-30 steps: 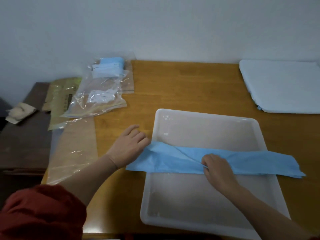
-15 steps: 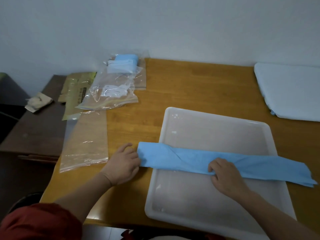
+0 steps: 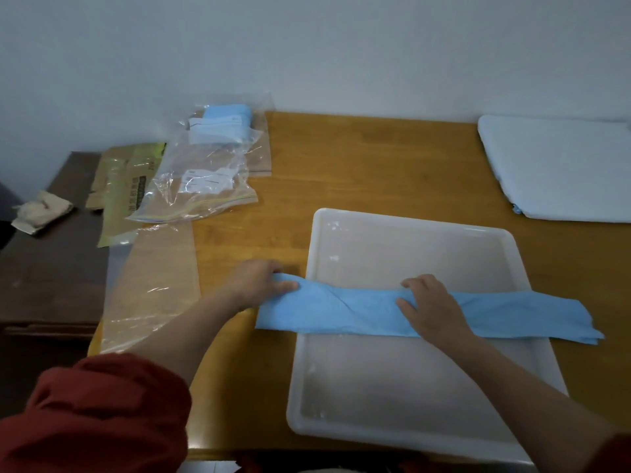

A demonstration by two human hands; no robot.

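– Blue cloth, folded into a long strip, lies across the white tray, with both ends reaching past the rims over the wooden table. Where are the hands?

– The left hand pinches the strip's left end just outside the tray, thumb on top and fingers curled under. The right hand grips near the middle, fingers hooked over the far edge and thumb on the near side.

– What could spoil it?

– The layers look loose, and a diagonal twist runs between the hands. If the left hand pulls while the right clamps only the top layer, the fold probably slides open or the twist sets in. The right tail is free, so a tug would likely drag it off the rim and skew it.

– And the tray?

– It looks like light plastic on smooth wood, so a sideways pull may shift it.

– Anything readable?

– Hardly. A white label inside the clear zip bag carries lines of print too small to read. The olive packet beside it shows dark lettering and a barcode-like block, both blurred. No brand can be made out.
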